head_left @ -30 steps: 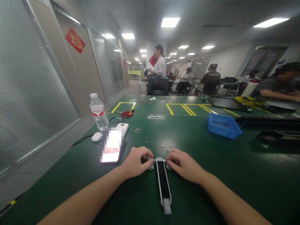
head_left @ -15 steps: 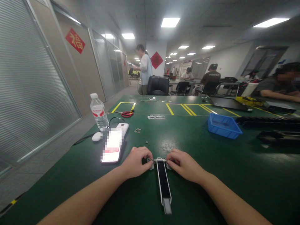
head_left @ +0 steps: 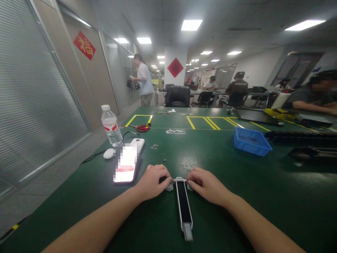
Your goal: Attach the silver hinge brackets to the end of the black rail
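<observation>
A long narrow metal rail part (head_left: 183, 207) with a black strip lies lengthwise on the green table (head_left: 237, 196), its far end between my hands. My left hand (head_left: 152, 182) is closed, its fingertips pinching the small metal piece at the left of the rail's far end. My right hand (head_left: 207, 184) is closed too, pinching the same cross pin from the right side. Both hands rest on the table. What lies under the fingertips is hidden.
A lit phone (head_left: 125, 164) lies left of my hands, with a white charger (head_left: 108, 153), a water bottle (head_left: 111, 125), red scissors (head_left: 142, 128) and small loose washers (head_left: 154, 147) beyond. A blue bin (head_left: 251, 141) sits to the right. Other people work or walk at the back.
My hands stay on the rail's far end, barely moving. A person in the background has walked from behind the black chair to the left, toward the corridor.
</observation>
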Demonstrator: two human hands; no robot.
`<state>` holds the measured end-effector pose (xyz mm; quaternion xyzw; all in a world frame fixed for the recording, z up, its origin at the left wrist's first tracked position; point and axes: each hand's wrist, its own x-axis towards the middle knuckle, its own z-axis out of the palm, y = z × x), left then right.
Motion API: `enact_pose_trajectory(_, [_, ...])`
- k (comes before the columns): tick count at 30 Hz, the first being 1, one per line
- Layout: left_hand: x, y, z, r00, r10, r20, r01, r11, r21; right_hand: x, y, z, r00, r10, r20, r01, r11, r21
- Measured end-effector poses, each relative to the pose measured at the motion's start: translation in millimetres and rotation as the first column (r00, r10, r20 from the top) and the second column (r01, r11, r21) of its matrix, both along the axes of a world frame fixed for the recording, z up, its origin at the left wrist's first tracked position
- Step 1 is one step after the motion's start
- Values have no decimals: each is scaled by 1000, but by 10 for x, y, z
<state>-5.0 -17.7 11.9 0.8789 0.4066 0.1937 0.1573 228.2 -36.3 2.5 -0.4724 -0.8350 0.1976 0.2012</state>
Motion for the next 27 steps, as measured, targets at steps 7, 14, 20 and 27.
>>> enact_pose_trajectory(7, [-9,-10,-17,999,-28,41,29,1000,-5,-2,-8,10,1000,0,6,0,1000,2])
enact_pose_trajectory(14, [-2,-10,-1,1000,14,21,-13,1000,-23,-3,-4,0,1000,-5,-1,5,1000,2])
enact_pose_trajectory(20, [0,-3,6,1000,3,-28,-3,1000,-17,-2,-8,12,1000,-10,9,10,1000,-4])
enact_pose_trajectory(27, [8,-17,7,998,-26,-49,27,1000,11,-1,-9,5,1000,-2,1,2,1000,14])
